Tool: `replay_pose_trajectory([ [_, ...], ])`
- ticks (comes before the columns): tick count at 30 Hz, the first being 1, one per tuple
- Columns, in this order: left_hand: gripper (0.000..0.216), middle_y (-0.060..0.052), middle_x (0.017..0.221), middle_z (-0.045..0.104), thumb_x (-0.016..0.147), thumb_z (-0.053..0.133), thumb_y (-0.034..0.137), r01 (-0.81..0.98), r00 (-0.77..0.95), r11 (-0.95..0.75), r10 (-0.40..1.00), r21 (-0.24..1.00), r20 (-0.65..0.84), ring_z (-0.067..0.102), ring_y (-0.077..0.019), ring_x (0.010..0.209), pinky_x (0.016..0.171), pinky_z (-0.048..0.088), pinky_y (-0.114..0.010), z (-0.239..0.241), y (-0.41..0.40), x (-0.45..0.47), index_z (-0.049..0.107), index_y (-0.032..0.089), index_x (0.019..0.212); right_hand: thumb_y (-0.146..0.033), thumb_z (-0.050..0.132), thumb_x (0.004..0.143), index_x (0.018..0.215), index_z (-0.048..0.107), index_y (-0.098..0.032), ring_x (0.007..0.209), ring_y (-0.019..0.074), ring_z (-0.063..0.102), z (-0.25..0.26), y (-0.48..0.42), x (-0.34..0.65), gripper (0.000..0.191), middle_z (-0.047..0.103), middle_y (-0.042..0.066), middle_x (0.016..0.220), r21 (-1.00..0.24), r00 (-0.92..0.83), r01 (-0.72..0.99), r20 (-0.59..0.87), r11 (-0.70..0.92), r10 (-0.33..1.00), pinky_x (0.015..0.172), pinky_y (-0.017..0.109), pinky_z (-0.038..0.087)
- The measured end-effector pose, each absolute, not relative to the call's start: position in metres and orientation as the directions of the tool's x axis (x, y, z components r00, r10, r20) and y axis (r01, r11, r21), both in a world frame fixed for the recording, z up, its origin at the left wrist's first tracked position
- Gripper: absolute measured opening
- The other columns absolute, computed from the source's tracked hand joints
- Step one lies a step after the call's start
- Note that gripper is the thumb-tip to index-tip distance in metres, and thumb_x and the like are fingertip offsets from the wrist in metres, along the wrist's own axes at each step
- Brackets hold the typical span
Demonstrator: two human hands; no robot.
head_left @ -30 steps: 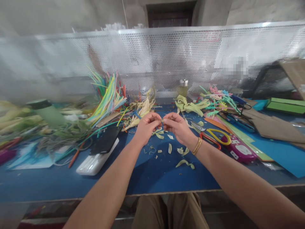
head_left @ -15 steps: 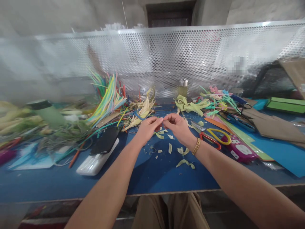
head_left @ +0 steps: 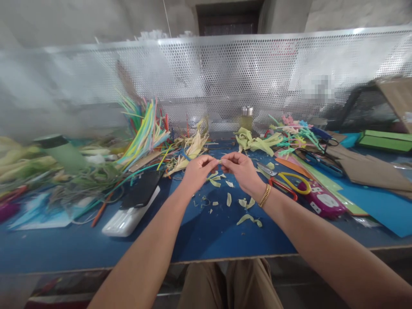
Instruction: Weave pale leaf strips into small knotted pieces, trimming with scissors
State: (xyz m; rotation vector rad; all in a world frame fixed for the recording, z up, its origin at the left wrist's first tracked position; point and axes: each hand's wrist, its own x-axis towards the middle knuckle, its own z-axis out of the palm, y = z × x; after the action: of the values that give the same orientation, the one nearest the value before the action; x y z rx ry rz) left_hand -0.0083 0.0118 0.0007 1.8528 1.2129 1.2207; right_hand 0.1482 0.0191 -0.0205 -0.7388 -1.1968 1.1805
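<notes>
Both of my hands meet above the middle of the blue table, fingertips almost touching. A small pale strip of corn husk (head_left: 220, 162) shows between them; most of it is hidden by the fingers. My left hand (head_left: 200, 170) pinches one end between thumb and forefinger. On the other end, my right hand (head_left: 238, 169) is closed in a similar pinch. Below them lie several cut husk scraps (head_left: 228, 199) and thin curled bits. Scissors with yellow handles (head_left: 294, 183) rest just right of my right hand, beside a red-handled tool (head_left: 283, 189).
Dried husks (head_left: 195, 148) and greener husks (head_left: 259, 143) lie behind my hands, near a metal-capped jar (head_left: 246, 118). At left are a black phone (head_left: 141, 191) on a white device (head_left: 130, 221) and colourful pipe cleaners (head_left: 146, 133). Cardboard (head_left: 373, 167) lies right; a perforated metal panel (head_left: 225, 77) stands behind.
My fingertips have drawn slightly apart, and the pale strip now shows between them. The things on the table stay in place.
</notes>
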Motion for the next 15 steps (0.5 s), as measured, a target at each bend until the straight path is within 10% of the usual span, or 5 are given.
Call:
replay_pose_trajectory([
  [8, 0.019, -0.002, 0.07, 0.067, 0.071, 0.077, 0.031, 0.056, 0.083, -0.297, 0.953, 0.953, 0.292, 0.056, -0.01, 0.063, 0.056, 0.041, -0.02, -0.0061, 0.017, -0.0079, 0.071, 0.016, 0.081, -0.034, 0.08, 0.066, 0.088, 0.065, -0.019, 0.067, 0.012, 0.061, -0.021, 0.0187, 0.1486, 0.031, 0.066, 0.0, 0.072, -0.911, -0.089, -0.348, 0.267, 0.221, 0.96, 0.066, 0.029, 0.05],
  [15, 0.008, -0.001, 0.07, 0.063, 0.075, 0.073, 0.013, -0.52, 0.272, 0.184, 0.961, 0.834, -0.043, 0.058, -0.0034, 0.059, 0.05, 0.044, -0.009, -0.0048, 0.0179, -0.0051, 0.067, 0.011, 0.079, -0.031, 0.08, 0.069, 0.093, 0.071, -0.02, 0.082, 0.0143, 0.063, -0.0227, 0.0234, 0.1519, 0.028, 0.07, 0.003, 0.088, -0.899, -0.313, -0.426, 0.253, 0.103, 0.915, 0.078, 0.031, 0.051],
])
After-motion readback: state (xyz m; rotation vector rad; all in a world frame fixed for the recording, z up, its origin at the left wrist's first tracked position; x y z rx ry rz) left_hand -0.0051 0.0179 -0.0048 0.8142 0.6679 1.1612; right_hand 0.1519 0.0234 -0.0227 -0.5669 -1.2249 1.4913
